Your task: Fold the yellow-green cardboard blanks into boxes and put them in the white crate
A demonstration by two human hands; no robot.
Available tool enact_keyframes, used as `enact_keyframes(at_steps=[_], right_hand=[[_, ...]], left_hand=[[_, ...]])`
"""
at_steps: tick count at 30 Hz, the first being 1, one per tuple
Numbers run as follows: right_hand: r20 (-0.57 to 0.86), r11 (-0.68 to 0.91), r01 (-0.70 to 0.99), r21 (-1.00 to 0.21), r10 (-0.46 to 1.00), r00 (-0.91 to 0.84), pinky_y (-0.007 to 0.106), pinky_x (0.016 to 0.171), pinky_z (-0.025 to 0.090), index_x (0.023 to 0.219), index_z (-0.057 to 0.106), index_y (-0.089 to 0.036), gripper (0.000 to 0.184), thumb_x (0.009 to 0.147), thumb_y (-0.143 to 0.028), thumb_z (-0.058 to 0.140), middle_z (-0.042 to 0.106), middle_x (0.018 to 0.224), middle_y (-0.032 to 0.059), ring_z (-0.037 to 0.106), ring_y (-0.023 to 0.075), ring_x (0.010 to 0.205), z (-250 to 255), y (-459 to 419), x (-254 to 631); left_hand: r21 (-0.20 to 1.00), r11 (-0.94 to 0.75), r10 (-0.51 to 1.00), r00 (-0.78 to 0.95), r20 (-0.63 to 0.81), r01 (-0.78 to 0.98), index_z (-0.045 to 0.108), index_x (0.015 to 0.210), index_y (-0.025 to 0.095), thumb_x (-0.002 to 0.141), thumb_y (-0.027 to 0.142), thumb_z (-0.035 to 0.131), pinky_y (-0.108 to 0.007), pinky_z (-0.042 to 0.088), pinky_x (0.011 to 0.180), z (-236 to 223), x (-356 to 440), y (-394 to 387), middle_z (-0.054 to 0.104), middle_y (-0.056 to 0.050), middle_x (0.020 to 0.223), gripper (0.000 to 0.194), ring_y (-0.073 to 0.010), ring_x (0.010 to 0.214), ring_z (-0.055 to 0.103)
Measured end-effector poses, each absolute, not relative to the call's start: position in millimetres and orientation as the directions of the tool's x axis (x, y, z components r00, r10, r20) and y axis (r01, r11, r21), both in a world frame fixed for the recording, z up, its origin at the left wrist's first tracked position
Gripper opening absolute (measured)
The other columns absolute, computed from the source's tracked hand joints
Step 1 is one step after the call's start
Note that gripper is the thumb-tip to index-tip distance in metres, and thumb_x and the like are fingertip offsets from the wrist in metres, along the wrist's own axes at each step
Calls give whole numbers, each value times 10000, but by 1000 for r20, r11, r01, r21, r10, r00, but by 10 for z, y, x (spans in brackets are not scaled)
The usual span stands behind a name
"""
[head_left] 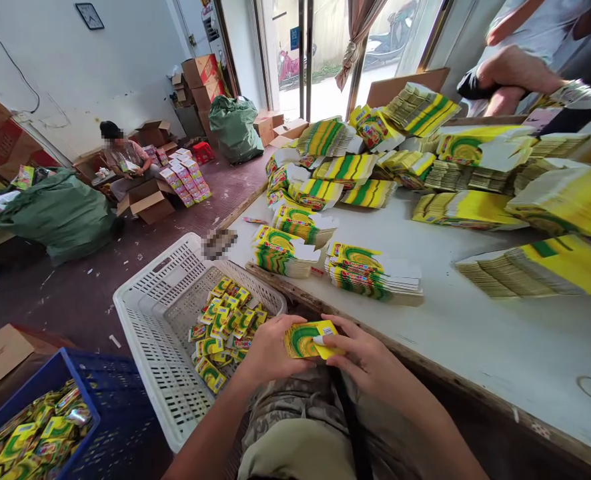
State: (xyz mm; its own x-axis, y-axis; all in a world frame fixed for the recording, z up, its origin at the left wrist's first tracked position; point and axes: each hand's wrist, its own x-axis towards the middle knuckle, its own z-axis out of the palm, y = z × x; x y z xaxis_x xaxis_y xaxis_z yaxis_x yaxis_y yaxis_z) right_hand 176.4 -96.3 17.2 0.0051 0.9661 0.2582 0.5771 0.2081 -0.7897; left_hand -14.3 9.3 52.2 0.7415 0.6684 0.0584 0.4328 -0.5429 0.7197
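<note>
A small yellow and green printed card box (303,340) is held between both hands above my lap. My left hand (270,347) grips its left end, thumb below and fingers behind. My right hand (358,353) pinches the right end, with a white-tipped finger pressed on the front near a barcode. Left of my hands, a white plastic basket (145,333) holds many similar yellow packets (225,320). On the white table (375,320) ahead lie stacks of flat printed cartons (370,267), and another stack (283,250) lies beside it.
A blue crate (110,393) full of yellow packets stands at lower left. Large stacks of flat cartons (550,267) cover the table's far side. Green sacks (60,207), cardboard boxes (148,200) and a seated person (125,157) are across the floor. Another person's leg (520,70) shows at upper right.
</note>
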Motion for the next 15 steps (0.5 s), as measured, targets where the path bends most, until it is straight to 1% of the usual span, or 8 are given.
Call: enact_keyframes(at_steps=[2, 4, 7, 9, 11, 12, 14, 15], right_hand=[[279, 187, 554, -811, 956, 86, 445, 1032, 490, 996, 714, -237, 152, 878, -234, 617, 589, 1359, 124, 590, 285, 1235, 158, -921, 1685], [308, 189, 514, -837, 938, 156, 466, 1044, 475, 1027, 687, -224, 166, 884, -253, 606, 559, 1397, 140, 557, 294, 1276, 121, -850, 1577], [335, 208, 495, -844, 925, 182, 482, 1042, 470, 1289, 559, -223, 424, 884, -334, 623, 548, 1418, 148, 549, 298, 1282, 86, -702, 1597], [379, 165, 574, -802, 883, 277, 500, 1025, 471, 1380, 478, -206, 565, 871, -392, 639, 583, 1367, 159, 573, 316, 1234, 74, -578, 1825], [449, 22, 693, -720, 777, 442, 518, 1008, 460, 1336, 521, -183, 513, 880, -398, 613, 620, 1285, 172, 588, 335, 1169, 41, -446, 2178], [475, -84, 740, -667, 717, 510, 524, 995, 455, 1298, 553, -167, 475, 878, -382, 605, 635, 1235, 183, 587, 347, 1140, 11, -384, 2364], [451, -270, 793, -546, 703, 550, 513, 940, 468, 1231, 603, -136, 416, 865, -332, 595, 656, 1144, 196, 595, 356, 1063, -72, -281, 2680], [430, -324, 804, -498, 713, 554, 497, 904, 479, 1172, 637, -130, 360, 861, -303, 580, 670, 1077, 189, 604, 346, 1005, -119, -242, 2791]], left_hand=[[709, -553, 676, 734, 74, 438, 618, 1149, 209, 607, 311, 842, -367, 522, 871, 518, -110, 104, 712, -61, 1091, 596, -253, 985, 672], [703, -545, 694, 717, 71, 458, 611, 1151, 215, 615, 290, 827, -368, 520, 882, 520, -114, 129, 708, -61, 1099, 583, -254, 994, 670], [686, -516, 718, 696, 20, 513, 595, 1171, 218, 631, 279, 821, -381, 519, 890, 534, -261, 241, 701, -65, 1118, 588, -260, 1011, 663], [610, -523, 761, 649, 18, 595, 599, 1173, 218, 642, 322, 836, -440, 496, 937, 539, -458, 368, 691, -80, 1138, 590, -292, 1060, 639], [505, -512, 832, 547, 90, 695, 599, 1191, 218, 605, 350, 872, -528, 432, 1017, 532, -687, 502, 650, -108, 1222, 660, -345, 1166, 576], [474, -492, 860, 492, 135, 730, 590, 1216, 216, 591, 350, 883, -556, 399, 1048, 522, -791, 556, 619, -124, 1274, 703, -364, 1217, 538], [487, -458, 886, 426, 183, 744, 564, 1262, 211, 625, 343, 867, -561, 373, 1077, 489, -936, 613, 580, -136, 1328, 717, -361, 1268, 500], [516, -457, 884, 433, 175, 725, 561, 1266, 212, 670, 339, 839, -544, 384, 1075, 469, -965, 610, 589, -130, 1318, 670, -344, 1262, 510]])
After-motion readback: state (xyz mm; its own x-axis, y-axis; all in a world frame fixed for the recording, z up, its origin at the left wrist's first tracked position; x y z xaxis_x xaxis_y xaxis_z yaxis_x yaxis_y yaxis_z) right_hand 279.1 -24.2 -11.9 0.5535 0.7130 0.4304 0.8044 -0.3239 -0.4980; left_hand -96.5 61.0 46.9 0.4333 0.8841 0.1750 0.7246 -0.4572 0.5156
